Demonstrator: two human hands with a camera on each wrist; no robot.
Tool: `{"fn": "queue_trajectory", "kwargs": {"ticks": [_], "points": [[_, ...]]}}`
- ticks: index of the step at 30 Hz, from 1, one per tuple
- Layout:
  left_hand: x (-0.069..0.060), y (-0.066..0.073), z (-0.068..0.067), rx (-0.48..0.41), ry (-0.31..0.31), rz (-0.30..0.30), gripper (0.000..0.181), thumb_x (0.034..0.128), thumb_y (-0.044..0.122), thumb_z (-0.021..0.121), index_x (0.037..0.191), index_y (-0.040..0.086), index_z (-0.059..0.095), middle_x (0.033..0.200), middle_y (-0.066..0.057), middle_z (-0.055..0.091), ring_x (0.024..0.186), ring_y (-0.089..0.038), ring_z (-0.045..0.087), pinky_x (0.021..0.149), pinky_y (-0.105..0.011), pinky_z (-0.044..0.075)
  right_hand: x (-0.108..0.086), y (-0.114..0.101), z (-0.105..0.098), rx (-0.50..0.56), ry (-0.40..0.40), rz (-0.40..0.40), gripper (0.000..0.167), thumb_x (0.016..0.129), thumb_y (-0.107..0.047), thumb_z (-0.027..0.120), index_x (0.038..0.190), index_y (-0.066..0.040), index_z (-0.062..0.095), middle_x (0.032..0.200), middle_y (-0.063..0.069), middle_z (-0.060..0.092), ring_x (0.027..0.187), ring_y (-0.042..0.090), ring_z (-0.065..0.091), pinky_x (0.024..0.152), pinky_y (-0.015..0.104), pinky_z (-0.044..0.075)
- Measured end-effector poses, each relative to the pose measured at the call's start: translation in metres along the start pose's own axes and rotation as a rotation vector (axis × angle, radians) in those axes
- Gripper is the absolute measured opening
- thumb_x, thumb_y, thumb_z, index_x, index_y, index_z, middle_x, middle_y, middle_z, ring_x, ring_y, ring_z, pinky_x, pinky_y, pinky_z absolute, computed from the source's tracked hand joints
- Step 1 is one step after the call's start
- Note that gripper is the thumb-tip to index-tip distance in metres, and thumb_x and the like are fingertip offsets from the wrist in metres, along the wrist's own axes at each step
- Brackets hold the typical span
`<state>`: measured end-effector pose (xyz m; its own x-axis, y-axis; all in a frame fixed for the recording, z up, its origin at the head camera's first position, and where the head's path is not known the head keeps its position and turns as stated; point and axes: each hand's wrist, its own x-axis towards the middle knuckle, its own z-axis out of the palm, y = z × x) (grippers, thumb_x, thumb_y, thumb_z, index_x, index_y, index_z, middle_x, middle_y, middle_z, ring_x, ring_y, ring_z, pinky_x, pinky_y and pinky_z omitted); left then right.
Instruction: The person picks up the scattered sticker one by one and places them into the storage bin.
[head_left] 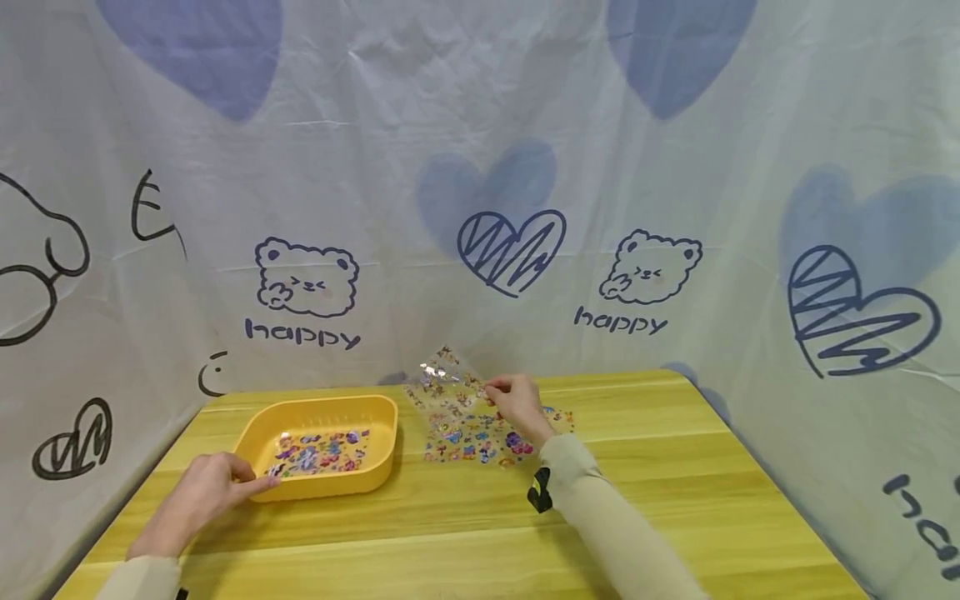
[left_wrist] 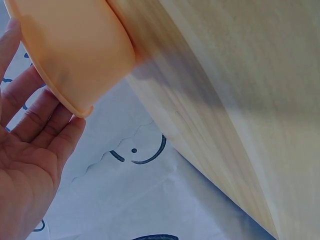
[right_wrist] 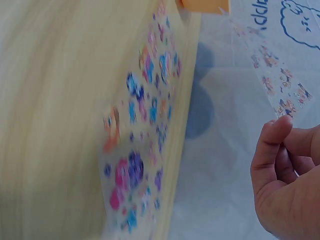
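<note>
A yellow plastic tray (head_left: 337, 485) stands on the left of the table. My left hand (head_left: 197, 498) grips its near left corner, thumb over the rim and fingers outside. The left wrist view shows those fingers (left_wrist: 39, 112) against the tray's rim. Inside the tray lie colourful stickers on clear film (head_left: 321, 454). Between thumb and forefinger my right hand (head_left: 519, 405) pinches a clear sticker sheet (head_left: 442, 385) by its right corner, tilted up above the table. Below it more colourful sticker sheet (head_left: 480, 446) lies flat; whether it is one or several I cannot tell.
The wood-grain table (head_left: 637, 500) reaches back to a white cloth (head_left: 405, 292) printed with hearts and bears, which hangs behind it and along both sides. A dark band with a yellow mark (head_left: 540, 490) sits at my right wrist.
</note>
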<state>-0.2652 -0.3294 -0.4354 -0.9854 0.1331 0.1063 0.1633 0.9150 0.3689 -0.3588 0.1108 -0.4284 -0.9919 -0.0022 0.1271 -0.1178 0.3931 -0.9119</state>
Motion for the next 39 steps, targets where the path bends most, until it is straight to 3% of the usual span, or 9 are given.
{"fn": "queue_trajectory", "kwargs": {"ticks": [7, 14, 18, 25, 31, 39], "points": [[0.0, 0.0, 0.0, 0.011, 0.009, -0.019, 0.043, 0.0801, 0.053, 0.075, 0.078, 0.01, 0.075, 0.081, -0.003, 0.069, 0.074, -0.017, 0.05, 0.066, -0.032, 0.042, 0.001, -0.002, 0.029, 0.115, -0.016, 0.031, 0.02, 0.098, -0.014, 0.06, 0.113, -0.006, 0.071, 0.097, 0.011, 0.07, 0.068, 0.013, 0.06, 0.056, 0.026, 0.052], [0.001, 0.0, 0.0, 0.002, 0.005, -0.022, 0.042, 0.0805, 0.053, 0.075, 0.078, 0.01, 0.076, 0.079, -0.003, 0.069, 0.071, -0.016, 0.048, 0.061, -0.029, 0.039, 0.003, -0.012, 0.048, 0.225, 0.011, 0.048, 0.019, 0.098, -0.013, 0.06, 0.111, -0.007, 0.071, 0.1, 0.015, 0.069, 0.072, 0.012, 0.06, 0.056, 0.024, 0.051], [0.001, 0.001, 0.0, 0.016, 0.02, -0.011, 0.042, 0.0796, 0.052, 0.075, 0.077, 0.011, 0.076, 0.081, -0.004, 0.071, 0.072, -0.016, 0.051, 0.066, -0.033, 0.044, 0.004, -0.017, 0.06, 0.229, 0.009, 0.022, 0.018, 0.098, -0.015, 0.061, 0.11, -0.008, 0.073, 0.1, 0.015, 0.07, 0.072, 0.012, 0.06, 0.055, 0.023, 0.05], [0.001, 0.0, 0.001, 0.009, 0.019, -0.003, 0.04, 0.0796, 0.051, 0.076, 0.077, 0.011, 0.076, 0.08, -0.003, 0.071, 0.072, -0.015, 0.051, 0.066, -0.032, 0.045, 0.009, -0.036, 0.084, 0.129, 0.024, -0.063, 0.018, 0.096, -0.017, 0.064, 0.11, -0.01, 0.074, 0.092, 0.004, 0.07, 0.065, 0.009, 0.057, 0.052, 0.024, 0.047], [0.002, 0.0, -0.001, 0.003, 0.007, -0.007, 0.042, 0.0803, 0.052, 0.075, 0.078, 0.011, 0.076, 0.081, -0.004, 0.071, 0.071, -0.015, 0.052, 0.065, -0.033, 0.046, 0.006, -0.056, 0.108, 0.006, 0.03, -0.131, 0.014, 0.094, -0.018, 0.067, 0.104, -0.014, 0.076, 0.09, -0.002, 0.071, 0.073, 0.006, 0.06, 0.062, 0.022, 0.05], [0.0, -0.001, 0.0, -0.004, 0.004, 0.013, 0.039, 0.0814, 0.051, 0.074, 0.078, 0.012, 0.076, 0.081, -0.003, 0.072, 0.072, -0.014, 0.054, 0.065, -0.032, 0.047, 0.0, -0.063, 0.134, -0.058, -0.043, -0.15, 0.013, 0.096, -0.017, 0.064, 0.102, -0.013, 0.075, 0.087, -0.004, 0.069, 0.073, 0.005, 0.059, 0.063, 0.021, 0.05]]}}
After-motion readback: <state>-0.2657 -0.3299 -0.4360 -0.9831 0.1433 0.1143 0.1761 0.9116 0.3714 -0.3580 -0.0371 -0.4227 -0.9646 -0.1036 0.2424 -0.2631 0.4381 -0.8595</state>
